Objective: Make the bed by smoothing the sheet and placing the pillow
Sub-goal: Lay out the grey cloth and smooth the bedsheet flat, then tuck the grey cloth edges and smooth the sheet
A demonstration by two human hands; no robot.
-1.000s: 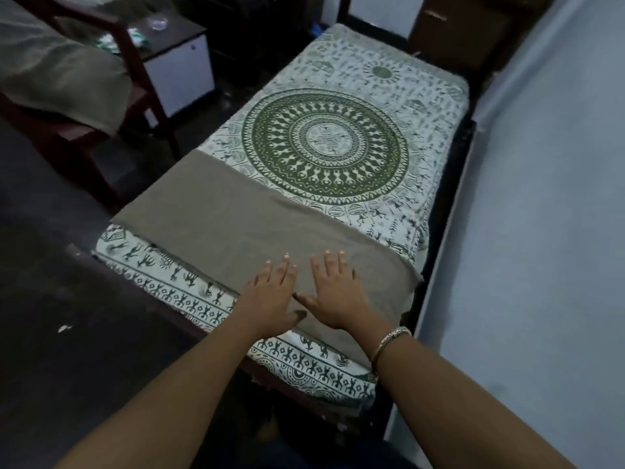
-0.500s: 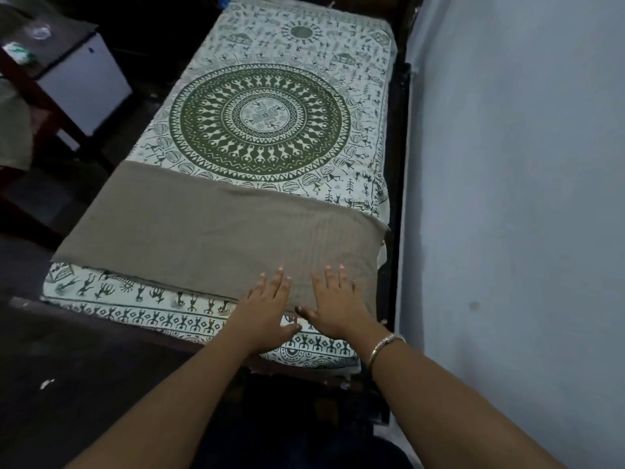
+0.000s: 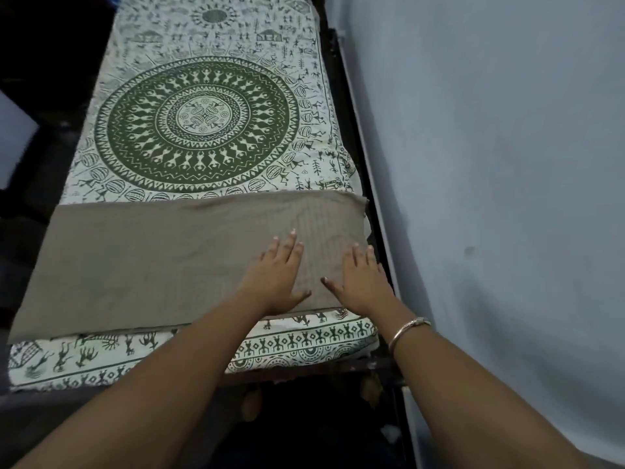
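Both your hands lie flat, palms down, fingers straight, gripping nothing.
- Left hand (image 3: 274, 279) and right hand (image 3: 362, 282) press on the taupe cloth (image 3: 152, 258) near its right end. The thumbs point toward each other without touching.
- The cloth lies as a band across the near end of the bed.
- Under it, the printed sheet (image 3: 203, 130) covers the mattress: white, green mandala in the middle, small figures round the border. A strip of that border shows between the cloth and the near edge.
- Metal bangle (image 3: 407, 330) on your right wrist.
- The dark bed frame (image 3: 373, 211) runs along the right side, with the pale wall (image 3: 490, 164) just beyond, close beside your right hand.
- Far left: a pale cabinet corner (image 3: 13, 143), blurred.
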